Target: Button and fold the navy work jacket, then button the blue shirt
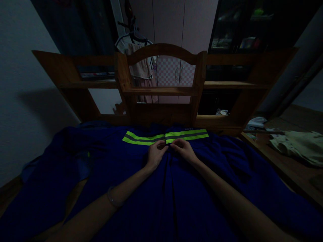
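Note:
A dark blue work jacket point(121, 161) lies spread out on a desk, its front facing up. Bright yellow-green reflective strips point(186, 135) with a grey band cross its chest, one on each side of the front opening. My left hand point(156, 153) pinches the jacket's edge at the opening, just under the left strip. Close beside it, my right hand point(183, 149) has its thumb and fingers closed on the other edge, below the right strip. Whatever small fastening may be between the fingertips is hidden. A bracelet point(114, 198) circles my left wrist.
A wooden shelf unit point(161, 90) rises behind the jacket. Clothes on hangers point(142, 64) hang beyond it, before pale cupboard doors point(168, 27). At right lies a pale folded cloth point(299, 146); a wall point(32, 101) stands close at left. The room is dim.

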`<state>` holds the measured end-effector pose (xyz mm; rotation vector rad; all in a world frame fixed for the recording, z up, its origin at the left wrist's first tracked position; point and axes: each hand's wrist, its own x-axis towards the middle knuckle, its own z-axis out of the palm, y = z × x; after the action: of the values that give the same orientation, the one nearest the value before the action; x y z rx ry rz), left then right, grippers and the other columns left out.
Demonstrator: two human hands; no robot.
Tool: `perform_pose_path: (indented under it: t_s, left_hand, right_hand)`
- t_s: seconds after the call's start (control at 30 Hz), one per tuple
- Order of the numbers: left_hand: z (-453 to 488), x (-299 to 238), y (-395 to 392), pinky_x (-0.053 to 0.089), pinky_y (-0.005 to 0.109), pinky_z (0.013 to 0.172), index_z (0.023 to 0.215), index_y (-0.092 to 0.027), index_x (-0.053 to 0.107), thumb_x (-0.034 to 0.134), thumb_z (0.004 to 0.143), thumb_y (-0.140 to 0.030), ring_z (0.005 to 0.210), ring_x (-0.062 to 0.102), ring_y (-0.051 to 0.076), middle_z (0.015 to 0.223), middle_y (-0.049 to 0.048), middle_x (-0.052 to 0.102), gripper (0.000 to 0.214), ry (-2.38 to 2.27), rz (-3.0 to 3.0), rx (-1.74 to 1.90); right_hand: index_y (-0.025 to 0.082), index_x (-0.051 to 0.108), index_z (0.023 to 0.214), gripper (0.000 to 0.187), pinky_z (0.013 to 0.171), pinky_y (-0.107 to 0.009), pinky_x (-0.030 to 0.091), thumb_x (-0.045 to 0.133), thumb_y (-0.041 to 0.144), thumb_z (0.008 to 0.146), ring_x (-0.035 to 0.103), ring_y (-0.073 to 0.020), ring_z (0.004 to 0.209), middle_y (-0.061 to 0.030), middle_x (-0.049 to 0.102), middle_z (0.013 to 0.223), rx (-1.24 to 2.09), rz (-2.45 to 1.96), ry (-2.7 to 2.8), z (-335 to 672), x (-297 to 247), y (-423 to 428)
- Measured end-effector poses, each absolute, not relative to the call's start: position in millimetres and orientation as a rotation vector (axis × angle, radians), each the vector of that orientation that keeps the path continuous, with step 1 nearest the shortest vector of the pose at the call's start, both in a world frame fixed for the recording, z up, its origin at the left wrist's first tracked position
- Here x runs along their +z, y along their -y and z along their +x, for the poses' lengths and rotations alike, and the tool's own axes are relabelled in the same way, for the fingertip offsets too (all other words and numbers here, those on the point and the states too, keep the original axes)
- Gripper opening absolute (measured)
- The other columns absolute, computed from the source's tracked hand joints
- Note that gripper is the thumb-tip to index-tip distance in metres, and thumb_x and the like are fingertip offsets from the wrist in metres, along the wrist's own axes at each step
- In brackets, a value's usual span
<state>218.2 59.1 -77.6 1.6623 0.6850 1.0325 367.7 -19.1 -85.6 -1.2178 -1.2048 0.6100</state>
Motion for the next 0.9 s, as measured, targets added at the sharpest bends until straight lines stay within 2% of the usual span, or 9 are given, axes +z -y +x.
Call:
perform_pose_path:
  t_s: [0.3, 0.53, 0.67, 0.77, 0.83, 0.9]
  left_hand:
    - [219.5, -80.4, -65.7, 0.05, 0.028, 0.079, 0.089, -0.014, 0.065, 0.072, 0.069, -0.031, 0.086, 0.065, 0.02, 0.088, 0.0065, 0.069, 0.027, -0.693, 1.595, 0.975]
    - [223.1, -85.5, -78.2, 0.048, 0.023, 0.063, 0.086, -0.014, 0.062, 0.072, 0.07, -0.034, 0.074, 0.066, 0.018, 0.078, 0.006, 0.069, 0.028, -0.699, 1.562, 0.932]
    - [223.5, -85.5, -80.1, 0.047, 0.022, 0.061, 0.084, -0.014, 0.061, 0.072, 0.069, -0.036, 0.072, 0.065, 0.017, 0.076, 0.0052, 0.068, 0.028, -0.689, 1.579, 0.931]
    - [220.9, -83.5, -79.0, 0.045, 0.021, 0.059, 0.083, -0.015, 0.06, 0.07, 0.071, -0.038, 0.069, 0.064, 0.016, 0.072, 0.0035, 0.067, 0.028, -0.678, 1.6, 0.933]
    - [218.1, -82.5, -78.4, 0.042, 0.02, 0.055, 0.082, -0.016, 0.059, 0.069, 0.071, -0.04, 0.064, 0.062, 0.015, 0.069, 0.0017, 0.066, 0.028, -0.676, 1.614, 0.939]
    - [215.8, -81.9, -79.1, 0.039, 0.019, 0.052, 0.082, -0.016, 0.06, 0.068, 0.071, -0.041, 0.059, 0.06, 0.013, 0.066, 0.0004, 0.065, 0.028, -0.676, 1.628, 0.941]
  right_hand:
    - [0.017, 0.058, 0.088, 0.027, 0.056, -0.021, 0.044, 0.061, 0.044, 0.081, 0.056, -0.0116, 0.061, 0.0, 0.061, 0.074, 0.592, -1.253, 1.207, 369.3, -87.8, 17.8]
    - [0.017, 0.059, 0.091, 0.026, 0.056, -0.023, 0.043, 0.054, 0.042, 0.085, 0.056, -0.013, 0.059, -0.0016, 0.062, 0.076, 0.494, -1.39, 1.249, 361.7, -76.8, 26.1]
    - [0.018, 0.056, 0.089, 0.023, 0.064, -0.026, 0.039, 0.051, 0.041, 0.087, 0.058, -0.017, 0.072, -0.0045, 0.062, 0.086, 0.106, -1.671, 1.358, 342.1, -39.8, 56.7]
    - [0.018, 0.054, 0.086, 0.028, 0.058, -0.028, 0.033, 0.046, 0.045, 0.089, 0.059, -0.0199, 0.07, -0.0057, 0.062, 0.081, -0.236, -2.053, 1.588, 307.2, -11.0, 95.1]
    - [0.019, 0.055, 0.083, 0.034, 0.056, -0.03, 0.032, 0.044, 0.05, 0.089, 0.059, -0.0212, 0.064, -0.0055, 0.062, 0.075, -0.251, -2.205, 1.708, 276.4, -2.8, 123.7]
    - [0.019, 0.059, 0.088, 0.035, 0.058, -0.032, 0.035, 0.045, 0.051, 0.087, 0.061, -0.0237, 0.067, -0.0074, 0.064, 0.08, -0.206, -2.31, 1.77, 246.7, -5.3, 150.2]
